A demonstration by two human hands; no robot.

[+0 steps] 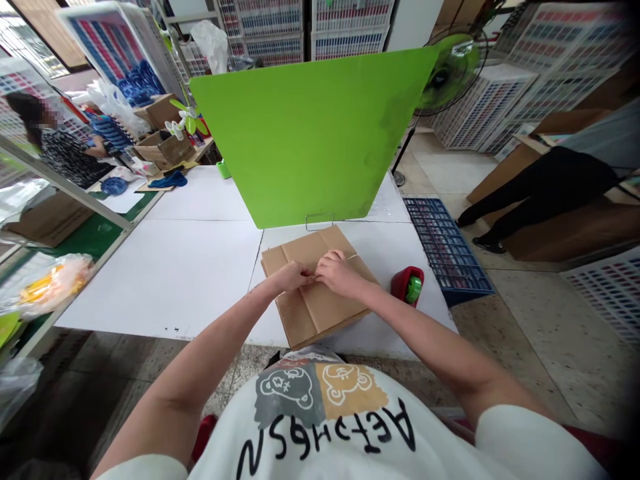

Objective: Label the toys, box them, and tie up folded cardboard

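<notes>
A brown cardboard box [313, 310], low and flat, lies at a slant near the front edge of the white table. Both hands rest over its top, close together along the line where the flaps seem to meet. My left hand [294, 275] is closed in a pinch, fingertips against the cardboard. Right beside it, my right hand [336, 272] is also closed, its fingers curled down at the same line. Whatever lies between the fingertips is too small and hidden to name. A red holder [400, 285] with a green roll [413, 289] stands to the right of the box.
A large green board [315, 140] stands upright behind the box on the white table [200, 267]. Blue crates [445, 247] are on the floor at right. A fan [450, 73] stands behind. One person [70, 147] sits at left; another [555, 173] stands at right.
</notes>
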